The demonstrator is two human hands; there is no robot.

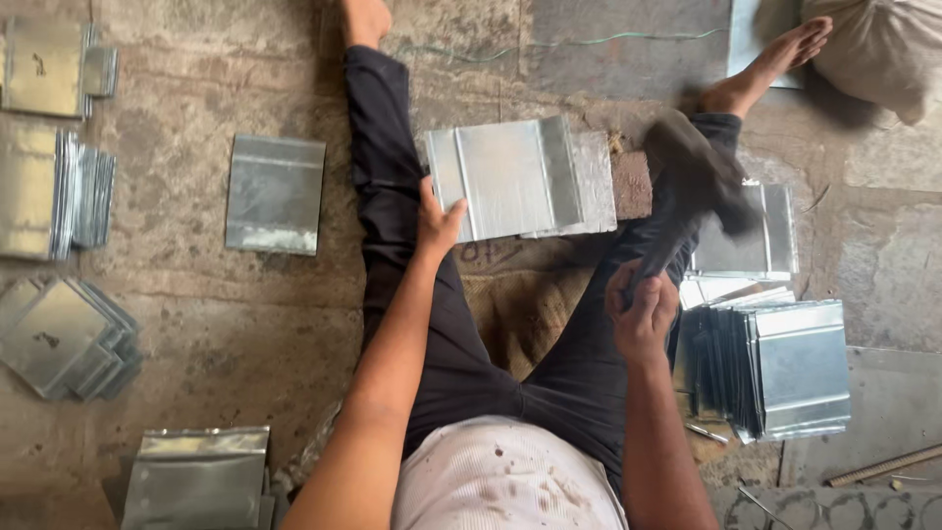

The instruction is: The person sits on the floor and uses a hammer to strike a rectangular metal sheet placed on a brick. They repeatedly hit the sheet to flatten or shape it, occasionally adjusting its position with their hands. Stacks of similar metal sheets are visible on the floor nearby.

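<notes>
We sit on the floor (294, 324) with legs spread. Our left hand (439, 221) rests its spread fingers on the near left edge of a folded metal sheet (510, 177), which lies between our legs on another sheet (596, 182). Our right hand (643, 309) has its fingers wrapped tight around the handle of a mallet (692, 182), blurred, raised just right of the sheet. A stack of folded sheets (785, 368) stands beside our right leg; more piles (59, 191) lie along the floor's left edge.
</notes>
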